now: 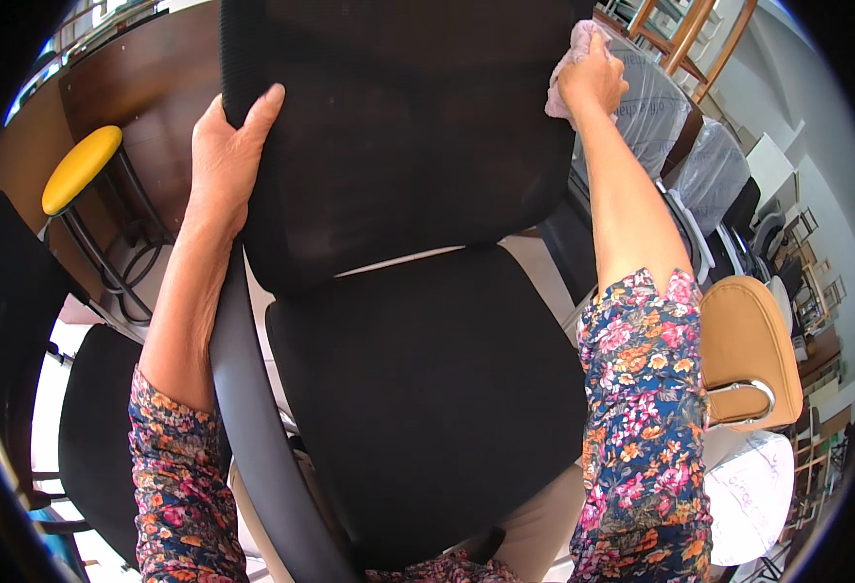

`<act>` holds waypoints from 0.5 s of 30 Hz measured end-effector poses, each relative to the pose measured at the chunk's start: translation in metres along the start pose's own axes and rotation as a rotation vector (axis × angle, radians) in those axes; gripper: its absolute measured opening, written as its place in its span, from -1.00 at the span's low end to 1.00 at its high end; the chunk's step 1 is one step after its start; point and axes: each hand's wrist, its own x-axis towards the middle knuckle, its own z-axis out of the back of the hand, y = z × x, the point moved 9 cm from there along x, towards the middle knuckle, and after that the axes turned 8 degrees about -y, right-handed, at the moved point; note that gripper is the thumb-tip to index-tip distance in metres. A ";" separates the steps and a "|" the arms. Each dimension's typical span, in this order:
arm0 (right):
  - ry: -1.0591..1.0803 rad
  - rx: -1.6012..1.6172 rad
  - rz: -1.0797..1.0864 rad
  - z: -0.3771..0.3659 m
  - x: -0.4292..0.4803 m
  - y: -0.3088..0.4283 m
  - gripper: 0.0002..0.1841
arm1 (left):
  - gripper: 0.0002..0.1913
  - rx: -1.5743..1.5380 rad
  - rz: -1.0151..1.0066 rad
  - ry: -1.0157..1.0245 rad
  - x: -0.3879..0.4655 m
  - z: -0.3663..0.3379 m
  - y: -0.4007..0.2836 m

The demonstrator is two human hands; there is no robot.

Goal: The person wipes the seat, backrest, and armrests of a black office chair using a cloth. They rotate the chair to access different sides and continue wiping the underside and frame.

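A black office chair faces me, its mesh backrest (pixel 413 131) rising above a dark fabric seat (pixel 427 393). My left hand (pixel 234 146) grips the left edge of the backrest, thumb across the front mesh and the fingers mostly hidden behind. At the backrest's upper right edge, my right hand (pixel 593 76) holds a bunched pink cloth (pixel 569 80) against the frame. Under my left forearm runs the chair's curved black armrest (pixel 252 408).
A stool with a yellow seat (pixel 83 171) stands at left by a dark wood panel (pixel 143 80). Another black chair seat (pixel 95 437) is lower left. On the right are plastic-wrapped chairs (pixel 649 109), a tan chair (pixel 752 350) and a white wrapped seat (pixel 752 495).
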 end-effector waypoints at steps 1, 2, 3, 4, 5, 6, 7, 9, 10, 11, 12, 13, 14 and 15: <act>0.010 0.001 -0.021 0.000 -0.010 -0.009 -0.33 | -0.60 0.009 -0.016 0.004 0.001 0.000 0.000; 0.017 0.005 -0.051 -0.002 -0.021 -0.018 -0.30 | -0.59 0.021 -0.032 0.029 0.002 -0.001 0.000; -0.034 0.002 0.023 0.001 -0.036 -0.020 -0.28 | -0.60 0.043 -0.049 0.021 0.003 0.001 0.000; -0.072 -0.008 0.096 0.002 -0.055 -0.023 -0.27 | -0.56 0.064 -0.040 0.031 0.005 0.001 0.002; -0.108 -0.014 0.169 0.004 -0.075 -0.026 -0.25 | -0.52 0.101 -0.017 0.045 0.006 0.000 0.005; -0.126 0.017 0.183 0.005 -0.095 -0.032 -0.22 | -0.51 0.108 -0.032 0.042 0.005 0.000 0.005; -0.144 0.023 0.231 0.006 -0.116 -0.033 -0.21 | -0.50 0.135 -0.030 0.026 0.006 0.002 0.005; -0.200 0.029 0.315 0.013 -0.154 -0.031 -0.19 | -0.52 0.003 -0.066 0.035 0.001 -0.002 0.001; -0.192 0.051 0.334 0.014 -0.177 -0.031 -0.16 | -0.61 -0.062 -0.105 0.037 -0.002 -0.005 -0.004; -0.166 0.034 0.331 0.011 -0.197 -0.032 -0.14 | -0.69 -0.127 -0.143 0.042 -0.006 -0.007 -0.008; -0.144 0.040 0.314 0.009 -0.217 -0.035 -0.13 | -0.72 -0.150 -0.113 0.053 -0.005 -0.008 -0.008; -0.121 0.048 0.298 0.007 -0.233 -0.037 -0.13 | -0.75 -0.172 -0.084 0.062 -0.003 -0.010 -0.008; -0.104 0.058 0.263 0.003 -0.243 -0.041 -0.13 | -0.77 -0.192 -0.054 0.070 -0.003 -0.012 -0.007; -0.085 0.067 0.228 0.000 -0.252 -0.047 -0.13 | -0.76 -0.183 -0.059 0.068 -0.003 -0.011 -0.009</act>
